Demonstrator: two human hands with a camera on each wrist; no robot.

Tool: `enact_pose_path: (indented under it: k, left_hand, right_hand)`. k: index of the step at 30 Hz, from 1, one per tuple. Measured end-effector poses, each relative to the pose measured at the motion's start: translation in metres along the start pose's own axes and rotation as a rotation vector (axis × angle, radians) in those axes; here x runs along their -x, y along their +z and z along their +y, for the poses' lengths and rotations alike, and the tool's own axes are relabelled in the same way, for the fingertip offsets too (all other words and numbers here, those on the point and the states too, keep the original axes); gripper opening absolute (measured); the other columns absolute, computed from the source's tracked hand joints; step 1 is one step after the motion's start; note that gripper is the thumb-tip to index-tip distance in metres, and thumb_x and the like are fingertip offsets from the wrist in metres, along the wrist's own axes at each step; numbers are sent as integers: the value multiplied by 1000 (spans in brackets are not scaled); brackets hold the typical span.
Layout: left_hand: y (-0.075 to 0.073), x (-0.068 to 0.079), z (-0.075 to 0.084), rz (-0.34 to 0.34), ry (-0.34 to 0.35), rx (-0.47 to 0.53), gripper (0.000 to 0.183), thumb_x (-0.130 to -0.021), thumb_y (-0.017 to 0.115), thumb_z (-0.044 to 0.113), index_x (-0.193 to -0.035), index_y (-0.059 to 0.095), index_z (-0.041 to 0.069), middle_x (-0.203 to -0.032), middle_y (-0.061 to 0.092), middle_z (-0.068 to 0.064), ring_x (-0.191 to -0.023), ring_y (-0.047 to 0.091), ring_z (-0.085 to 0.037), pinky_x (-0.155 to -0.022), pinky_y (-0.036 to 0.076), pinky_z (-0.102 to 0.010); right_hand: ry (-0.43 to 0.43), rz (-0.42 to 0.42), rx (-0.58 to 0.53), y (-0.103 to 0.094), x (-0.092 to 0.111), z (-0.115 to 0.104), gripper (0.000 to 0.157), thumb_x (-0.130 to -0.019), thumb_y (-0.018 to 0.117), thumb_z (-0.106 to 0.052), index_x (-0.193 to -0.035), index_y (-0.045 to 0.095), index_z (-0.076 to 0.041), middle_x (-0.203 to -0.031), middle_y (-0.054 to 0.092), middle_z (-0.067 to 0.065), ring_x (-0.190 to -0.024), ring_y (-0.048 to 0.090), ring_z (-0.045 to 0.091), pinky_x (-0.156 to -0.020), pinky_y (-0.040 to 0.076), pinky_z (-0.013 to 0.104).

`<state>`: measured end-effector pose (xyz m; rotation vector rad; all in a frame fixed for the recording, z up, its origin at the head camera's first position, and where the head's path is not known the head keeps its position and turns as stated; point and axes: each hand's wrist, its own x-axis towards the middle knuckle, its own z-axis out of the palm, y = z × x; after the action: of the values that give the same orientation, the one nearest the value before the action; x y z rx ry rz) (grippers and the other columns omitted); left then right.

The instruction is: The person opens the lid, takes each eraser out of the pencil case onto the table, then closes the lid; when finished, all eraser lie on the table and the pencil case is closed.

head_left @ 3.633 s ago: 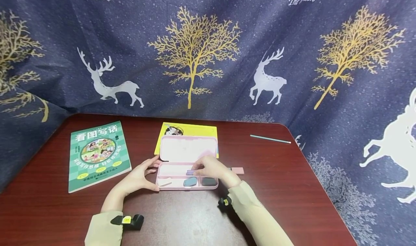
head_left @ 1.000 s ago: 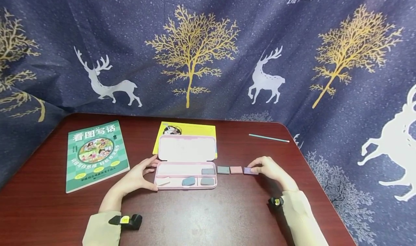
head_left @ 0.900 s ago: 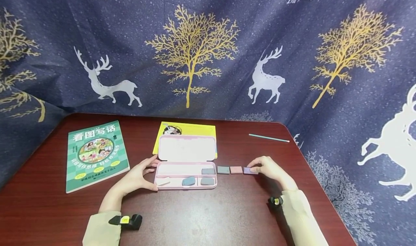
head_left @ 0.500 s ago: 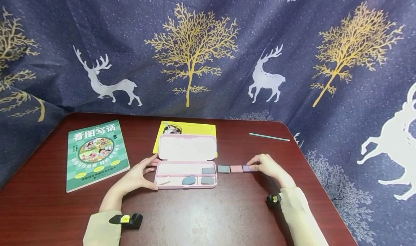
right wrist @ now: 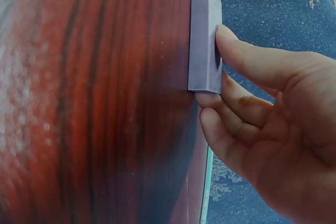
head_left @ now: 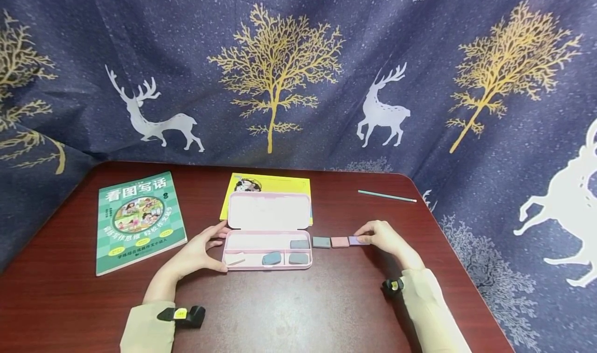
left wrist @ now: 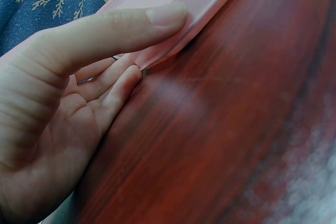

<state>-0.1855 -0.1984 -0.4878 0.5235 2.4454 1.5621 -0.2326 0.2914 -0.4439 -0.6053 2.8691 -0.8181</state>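
An open pink pencil case (head_left: 268,269) lies mid-table with its lid tipped back. My left hand (head_left: 199,252) grips its left end, thumb at the front corner and fingers at the far side; the left wrist view shows the thumb over the edge. Inside are two grey erasers (head_left: 298,258), a blue eraser (head_left: 271,258) and a thin white eraser (head_left: 235,259). Right of the case, a grey-green eraser (head_left: 321,242) and a pink eraser (head_left: 339,242) form a row. At its right end my right hand (head_left: 384,239) pinches a purple eraser (right wrist: 202,40), touching the pink one.
A green book (head_left: 140,223) lies on the left of the table. Behind the case is a yellow book (head_left: 280,184), partly covered by the lid. A light-blue pencil (head_left: 387,196) lies at the back right. A dark patterned cloth (head_left: 298,83) hangs behind the table.
The right hand has carried the purple eraser from inside the case to the row's right end. Within the last second it slid left, closing the gap beside the pink eraser. The left hand stayed put.
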Motion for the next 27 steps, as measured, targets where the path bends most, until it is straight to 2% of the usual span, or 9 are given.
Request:
enact_pose_path:
  k: [2,5,10,17,23,27]
  left_hand:
    - [1,0,0,5,-7,5,113,-64,91,16,-152,24,-2,-138,49,-19,-127,47,-37,-105,48,-24]
    - [1,0,1,4,-9,15,113,-63,91,15,-152,24,-2,-138,49,-18,-128,47,-36,-105,48,-23]
    - [-1,1,2,-7,0,11,112,-65,90,14,-153,23,-3,-139,47,-21,-129,47,-39,-107,47,-37]
    - [0,1,1,0,-9,10,112,-65,91,15,-152,24,-2,-138,48,-20,-127,47,-38,-105,49,-27]
    - [-1,1,1,-3,4,22,111,-65,90,13,-152,23,-3,-139,47,-21,-129,46,-40,-105,48,-29]
    - [0,1,0,-4,-4,18,111,-65,90,15,-152,24,-2,-139,47,-20,-129,47,-39,-104,49,-24]
  right_hand:
    - [-1,-1,-3,1,-1,0,9,-84,73,-9,-91,78,-6,-89,75,7,-88,66,24,-77,54,34]
    - [4,-3,-9,1,-1,1,9,-84,73,-9,-91,78,-6,-89,75,7,-87,65,23,-76,53,34]
    - [13,6,-16,2,-1,2,9,-84,73,-10,-91,78,-7,-90,74,7,-87,64,22,-78,53,36]
    - [7,14,-12,4,-2,3,9,-85,73,-12,-93,77,-8,-92,74,7,-90,64,24,-82,54,39]
    - [19,7,-47,4,-2,3,14,-84,73,-8,-97,74,-4,-89,73,7,-84,64,18,-75,53,32]
    - [18,16,-60,4,-3,2,15,-83,73,-6,-98,73,-3,-87,71,7,-80,62,15,-71,52,28]
